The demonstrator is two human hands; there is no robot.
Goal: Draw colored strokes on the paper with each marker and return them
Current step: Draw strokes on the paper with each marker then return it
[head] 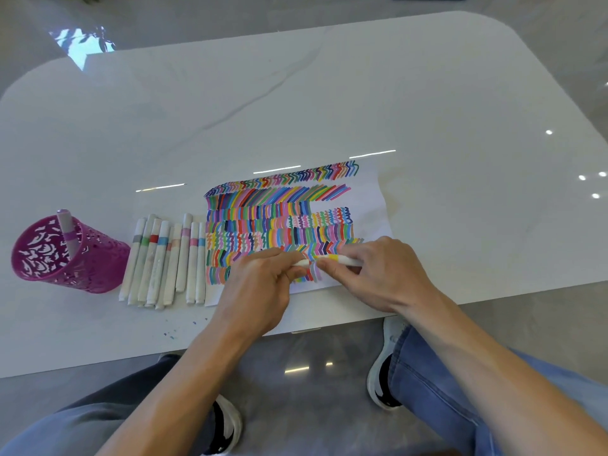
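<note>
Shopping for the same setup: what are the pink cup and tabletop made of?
Pink cup: likely thin painted metal or plastic; wall pierced in a lacy cut-out pattern. Tabletop: polished marble or stone-look slab; white, grey veins, sharp glossy reflections.

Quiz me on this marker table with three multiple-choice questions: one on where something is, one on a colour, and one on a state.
1. Where does the row of loose markers lie relative to the cup and the paper?
A) inside the cup
B) between the two
C) on top of the paper

2. What colour is the band on the held marker?
A) black
B) green
C) yellow

3. What grips it?
A) the left hand and the right hand together
B) one hand only
C) nothing, it lies free

Answers:
1 B: the row lies flat on the table, with the cup on one side and the paper's edge on the other.
2 C: a yellow band shows between the fingers.
3 A: fingers of each hand pinch one end of it above the paper.
</note>
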